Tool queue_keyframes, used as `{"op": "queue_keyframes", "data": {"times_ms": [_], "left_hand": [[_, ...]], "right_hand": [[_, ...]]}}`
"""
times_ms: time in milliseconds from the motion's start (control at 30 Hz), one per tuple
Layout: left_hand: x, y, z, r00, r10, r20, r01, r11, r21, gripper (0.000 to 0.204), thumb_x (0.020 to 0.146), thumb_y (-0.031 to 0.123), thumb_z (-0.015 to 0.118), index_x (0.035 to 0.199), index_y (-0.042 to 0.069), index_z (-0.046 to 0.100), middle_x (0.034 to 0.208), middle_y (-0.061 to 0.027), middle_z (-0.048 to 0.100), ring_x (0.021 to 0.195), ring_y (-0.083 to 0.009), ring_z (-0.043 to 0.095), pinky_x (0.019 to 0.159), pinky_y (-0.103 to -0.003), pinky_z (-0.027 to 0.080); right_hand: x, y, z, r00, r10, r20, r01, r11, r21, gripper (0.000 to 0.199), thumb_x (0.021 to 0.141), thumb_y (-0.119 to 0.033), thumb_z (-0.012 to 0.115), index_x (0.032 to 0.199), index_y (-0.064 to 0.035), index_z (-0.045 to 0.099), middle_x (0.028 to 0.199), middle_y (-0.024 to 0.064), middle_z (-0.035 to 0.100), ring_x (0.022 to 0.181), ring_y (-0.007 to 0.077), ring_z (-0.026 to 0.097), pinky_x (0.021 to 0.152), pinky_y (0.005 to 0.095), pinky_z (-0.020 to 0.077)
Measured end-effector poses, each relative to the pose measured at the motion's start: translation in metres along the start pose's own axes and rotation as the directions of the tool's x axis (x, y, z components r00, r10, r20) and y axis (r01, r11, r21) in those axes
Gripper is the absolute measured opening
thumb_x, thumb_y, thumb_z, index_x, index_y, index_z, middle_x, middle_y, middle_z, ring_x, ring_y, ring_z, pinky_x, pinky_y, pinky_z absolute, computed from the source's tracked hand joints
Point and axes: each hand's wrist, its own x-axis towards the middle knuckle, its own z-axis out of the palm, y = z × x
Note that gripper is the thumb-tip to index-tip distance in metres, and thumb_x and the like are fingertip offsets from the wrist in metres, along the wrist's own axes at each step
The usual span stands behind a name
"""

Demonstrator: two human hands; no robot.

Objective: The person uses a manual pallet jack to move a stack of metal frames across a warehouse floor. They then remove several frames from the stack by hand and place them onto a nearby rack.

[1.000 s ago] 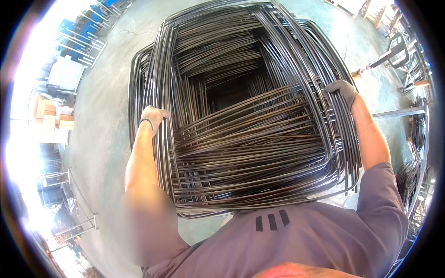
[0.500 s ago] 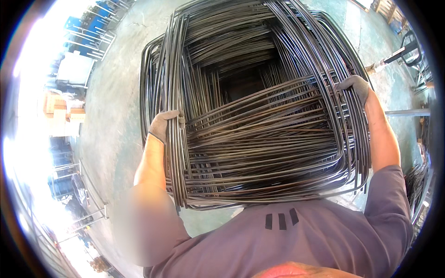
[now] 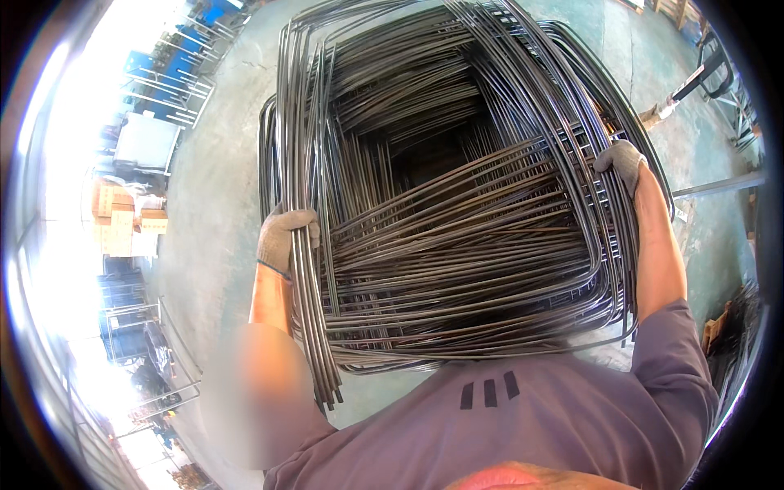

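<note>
A tall pile of dark bent metal rods (image 3: pixel 457 278), with rounded corners, is stacked crosswise around a dark hollow. My gloved left hand (image 3: pixel 283 238) is closed around several rods (image 3: pixel 309 327) at the pile's left side. Their cut ends point toward me, lower than the pile's near edge. On the right side, my gloved right hand (image 3: pixel 623 165) has its fingers curled over the rods' right-hand legs (image 3: pixel 608 204). The held rods span the top of the pile from hand to hand. My fingertips are partly hidden among the rods.
Cardboard boxes (image 3: pixel 114 214) stand at the left beyond the floor, near racks with pale metal bars (image 3: pixel 167 86). A dark handle (image 3: pixel 698 77) and a grey bar (image 3: pixel 719 184) lie to the right. More dark rods (image 3: pixel 731 335) are at the lower right.
The rods in my left hand have tilted and separated from the pile's left side, their ends now reaching lower. My right hand has shifted slightly down, still on the rods. The view has turned a little.
</note>
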Motion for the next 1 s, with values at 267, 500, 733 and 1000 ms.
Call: {"op": "queue_keyframes", "data": {"times_ms": [267, 500, 733, 1000], "left_hand": [[-0.091, 0.031, 0.041, 0.990, 0.141, 0.022, -0.139, 0.989, -0.054, 0.035, 0.092, 0.005, 0.069, 0.124, -0.008, 0.064, 0.077, -0.0087, 0.066, 0.055, -0.0172, 0.062, 0.050, -0.031, 0.054], [-0.170, 0.055, 0.063, 0.972, 0.234, 0.003, -0.234, 0.972, 0.018, 0.030, 0.092, 0.006, 0.067, 0.118, -0.007, 0.064, 0.075, -0.0092, 0.064, 0.056, -0.0181, 0.062, 0.052, -0.033, 0.055], [-0.248, 0.069, 0.074, 0.941, 0.339, -0.005, -0.335, 0.933, 0.134, 0.033, 0.091, 0.013, 0.070, 0.120, -0.001, 0.067, 0.090, -0.0091, 0.068, 0.063, -0.0185, 0.063, 0.056, -0.033, 0.053], [-0.342, 0.075, 0.064, 0.854, 0.519, -0.046, -0.504, 0.845, 0.178, 0.050, 0.088, 0.015, 0.074, 0.134, 0.000, 0.064, 0.093, -0.0077, 0.068, 0.065, -0.0186, 0.064, 0.055, -0.031, 0.049]], "right_hand": [[-0.026, 0.014, -0.053, 0.991, -0.126, 0.043, 0.129, 0.989, -0.071, 0.015, 0.073, -0.005, 0.078, 0.084, 0.0017, 0.085, 0.077, 0.0119, 0.077, 0.070, 0.0261, 0.075, 0.067, 0.0412, 0.0594], [-0.074, 0.027, -0.082, 0.981, -0.194, 0.002, 0.194, 0.980, -0.040, 0.021, 0.072, -0.002, 0.075, 0.090, 0.0056, 0.083, 0.084, 0.0142, 0.078, 0.072, 0.0285, 0.075, 0.070, 0.0413, 0.0617], [-0.139, 0.021, -0.099, 0.976, -0.218, 0.020, 0.214, 0.969, 0.120, 0.021, 0.073, -0.001, 0.075, 0.090, 0.0084, 0.082, 0.086, 0.0186, 0.080, 0.070, 0.0311, 0.076, 0.072, 0.0413, 0.0632], [-0.198, 0.011, -0.122, 0.917, -0.399, 0.010, 0.398, 0.916, 0.052, 0.023, 0.073, -0.001, 0.075, 0.093, 0.0090, 0.079, 0.078, 0.0157, 0.075, 0.064, 0.0265, 0.072, 0.068, 0.0389, 0.0604]]}}
